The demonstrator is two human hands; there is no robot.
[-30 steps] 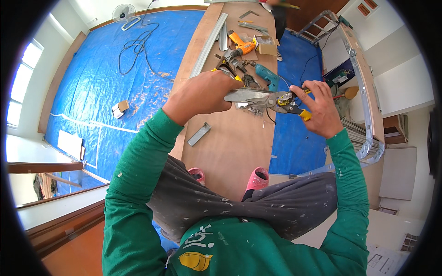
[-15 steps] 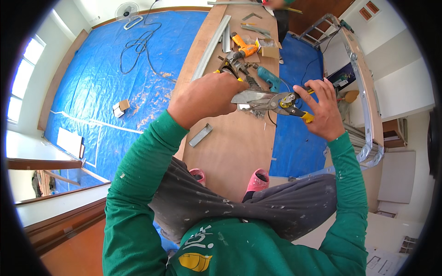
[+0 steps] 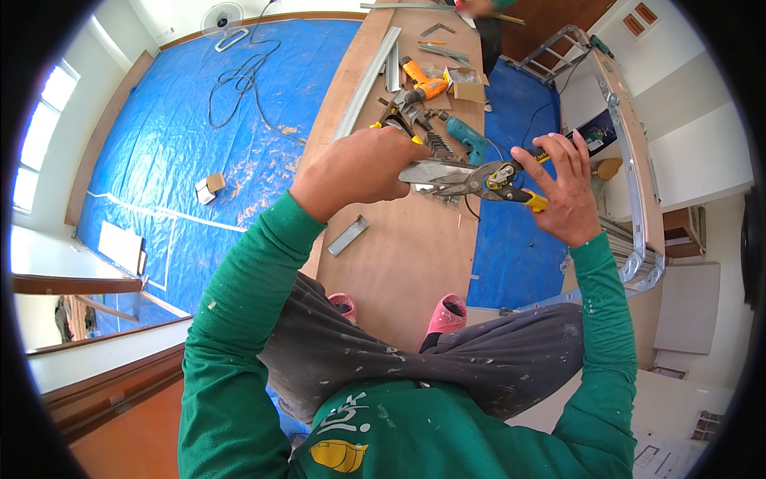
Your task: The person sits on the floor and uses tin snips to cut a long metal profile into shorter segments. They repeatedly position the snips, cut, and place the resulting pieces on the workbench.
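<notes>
My right hand (image 3: 565, 188) is closed around the yellow-and-black handles of tin snips (image 3: 496, 180), its fingers over the upper handle and the lower handle by the thumb side. The snips' jaws point left toward my left hand (image 3: 357, 172), which is closed on a short grey metal piece (image 3: 431, 171) at the jaws. My fingers hide most of that piece's left end, and where the blades meet it cannot be made out. Just beyond my left hand lies a black-and-yellow tool (image 3: 393, 116). A short metal channel offcut (image 3: 348, 235) rests on the plywood board (image 3: 391, 275) below.
An orange drill (image 3: 424, 82), a teal power tool (image 3: 467, 137), an opened carton (image 3: 465, 84) and long metal channels (image 3: 369, 80) lie farther up the board. Blue sheeting (image 3: 175, 128) covers the floor, with a cable (image 3: 239, 82) on it. Another person's hand (image 3: 477, 8) shows at the top.
The snips and my right hand have shifted very slightly right, and the right hand's fingers have lifted a little. My left hand has stayed almost still.
</notes>
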